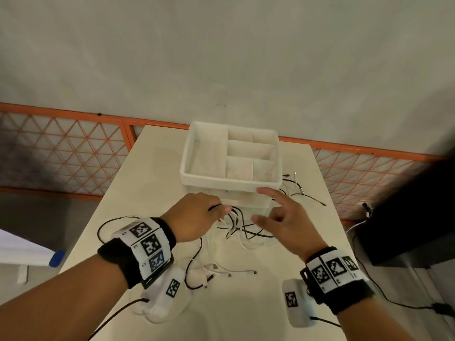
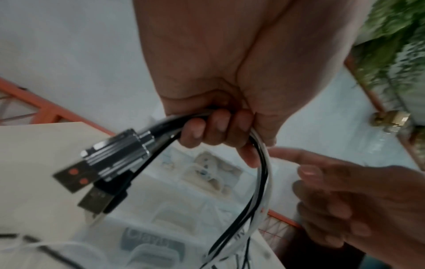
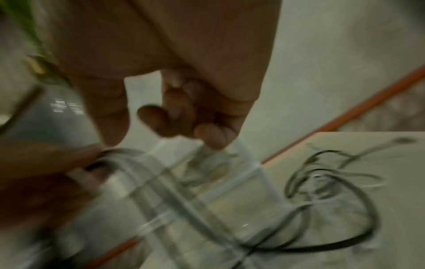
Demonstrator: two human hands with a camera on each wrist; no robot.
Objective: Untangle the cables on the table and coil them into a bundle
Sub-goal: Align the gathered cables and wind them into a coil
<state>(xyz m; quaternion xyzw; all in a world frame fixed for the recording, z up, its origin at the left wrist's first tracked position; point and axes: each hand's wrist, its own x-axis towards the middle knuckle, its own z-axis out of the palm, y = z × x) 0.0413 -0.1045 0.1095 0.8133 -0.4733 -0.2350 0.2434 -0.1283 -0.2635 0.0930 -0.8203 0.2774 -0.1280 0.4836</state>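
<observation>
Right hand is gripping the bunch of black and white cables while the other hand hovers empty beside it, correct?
Not quite: the sides are swapped. The left hand grips the black and white cables, fingers curled round them, as the left wrist view shows. The right hand hovers empty beside it in the head view.

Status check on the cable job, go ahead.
Left hand grips bunched black and white USB cables. Right hand open, holding nothing. Tangle remains on table. White divided plastic bin crowds cables.

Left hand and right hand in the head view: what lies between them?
Between the left hand and the right hand, a tangle of black and white cables hangs to the table; the head view shows it.
</observation>
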